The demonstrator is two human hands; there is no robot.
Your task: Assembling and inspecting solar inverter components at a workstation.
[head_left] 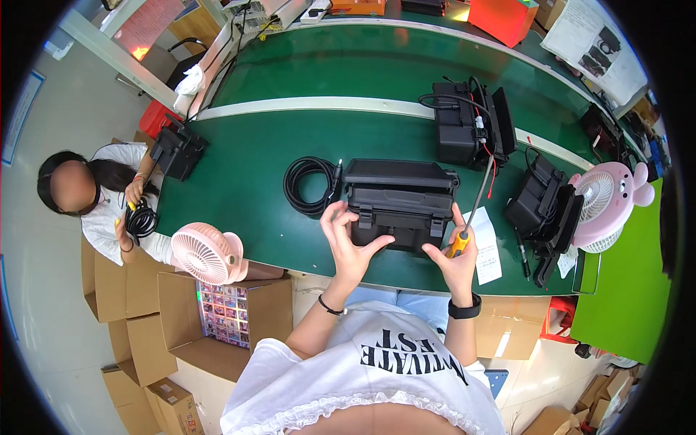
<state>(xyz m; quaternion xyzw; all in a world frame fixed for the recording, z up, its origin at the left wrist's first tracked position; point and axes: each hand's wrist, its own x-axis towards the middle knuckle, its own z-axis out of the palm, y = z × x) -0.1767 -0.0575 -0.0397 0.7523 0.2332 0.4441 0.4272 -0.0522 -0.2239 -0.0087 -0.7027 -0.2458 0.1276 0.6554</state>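
Note:
A black plastic case (401,210) with two front latches sits before me on the green table, its lid (395,174) tipped back. My left hand (349,243) grips the case's left front corner, fingers at the side and thumb across the front. At the right front corner, my right hand (457,257) holds a screwdriver (460,243) by its yellow handle, the long shaft pointing up and away, while thumb and forefinger touch the case. A coiled black cable (303,186) lies just left of it. The inside of the case is hidden from here.
Two more black cases with wires stand right, one farther back (457,130), one nearer (536,199). Beside them are a pink fan (598,196), a paper slip (487,250) and a black marker (523,254). A co-worker (109,188) handles cable at left, near another fan (206,254).

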